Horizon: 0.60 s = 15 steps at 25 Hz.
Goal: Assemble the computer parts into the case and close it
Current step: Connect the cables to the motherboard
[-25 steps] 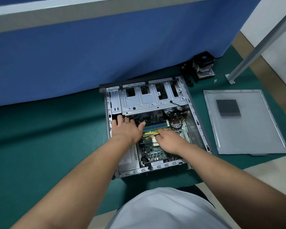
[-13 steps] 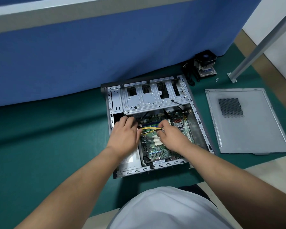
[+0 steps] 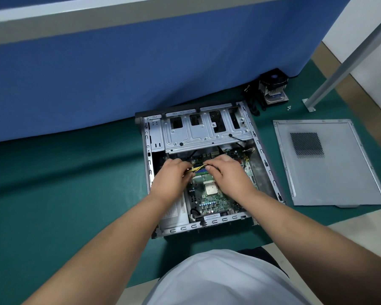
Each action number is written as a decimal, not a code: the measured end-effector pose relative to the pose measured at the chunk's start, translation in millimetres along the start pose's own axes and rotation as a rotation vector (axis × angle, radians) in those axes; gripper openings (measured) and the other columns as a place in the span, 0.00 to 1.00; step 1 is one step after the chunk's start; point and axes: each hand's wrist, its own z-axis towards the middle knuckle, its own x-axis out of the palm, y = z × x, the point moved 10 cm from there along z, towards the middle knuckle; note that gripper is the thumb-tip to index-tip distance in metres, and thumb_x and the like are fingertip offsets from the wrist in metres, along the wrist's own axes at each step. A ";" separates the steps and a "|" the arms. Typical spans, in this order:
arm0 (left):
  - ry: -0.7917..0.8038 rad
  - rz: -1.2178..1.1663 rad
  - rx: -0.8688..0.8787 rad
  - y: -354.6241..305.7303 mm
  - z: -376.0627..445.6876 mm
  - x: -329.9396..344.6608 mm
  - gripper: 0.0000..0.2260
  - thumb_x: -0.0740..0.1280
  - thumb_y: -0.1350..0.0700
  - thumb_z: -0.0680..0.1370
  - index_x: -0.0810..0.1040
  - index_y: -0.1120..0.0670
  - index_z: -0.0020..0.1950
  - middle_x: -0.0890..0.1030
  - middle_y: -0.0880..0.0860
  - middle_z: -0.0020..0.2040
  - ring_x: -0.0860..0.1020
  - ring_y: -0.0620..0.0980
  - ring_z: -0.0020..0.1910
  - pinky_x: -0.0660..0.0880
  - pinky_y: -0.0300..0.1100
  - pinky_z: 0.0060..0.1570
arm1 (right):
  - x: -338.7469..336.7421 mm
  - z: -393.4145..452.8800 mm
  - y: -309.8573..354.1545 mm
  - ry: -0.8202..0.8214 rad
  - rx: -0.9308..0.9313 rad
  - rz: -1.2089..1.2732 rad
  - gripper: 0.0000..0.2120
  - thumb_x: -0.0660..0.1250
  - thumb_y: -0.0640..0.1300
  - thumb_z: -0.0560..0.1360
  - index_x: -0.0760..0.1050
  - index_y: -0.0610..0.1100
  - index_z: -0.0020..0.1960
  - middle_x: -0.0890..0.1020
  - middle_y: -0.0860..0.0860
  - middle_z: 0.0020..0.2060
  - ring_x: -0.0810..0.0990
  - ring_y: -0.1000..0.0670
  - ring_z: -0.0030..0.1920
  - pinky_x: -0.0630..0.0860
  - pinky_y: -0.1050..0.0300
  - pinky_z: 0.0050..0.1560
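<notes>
Reaching into the open computer case lying on green floor covering, a person's left hand and right hand pinch yellow wires above the circuit board; the side panel lies flat nearby, to the right.

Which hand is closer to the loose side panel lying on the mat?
Right. The right hand is inside the open case, toward the side where the side panel lies. The left hand is further across the case, away from it. Both hold the yellow cable bundle.
</notes>
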 end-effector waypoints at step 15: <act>-0.334 -0.070 -0.106 27.4 -21.3 -44.5 0.05 0.66 0.55 0.83 0.76 0.56 0.55 0.76 0.51 0.57 0.70 0.51 0.59 0.68 0.47 0.60 | -13.9 -10.5 -10.4 -0.064 0.050 -0.125 0.11 0.71 0.44 0.79 0.81 0.43 0.60 0.78 0.51 0.49 0.79 0.54 0.43 0.79 0.57 0.50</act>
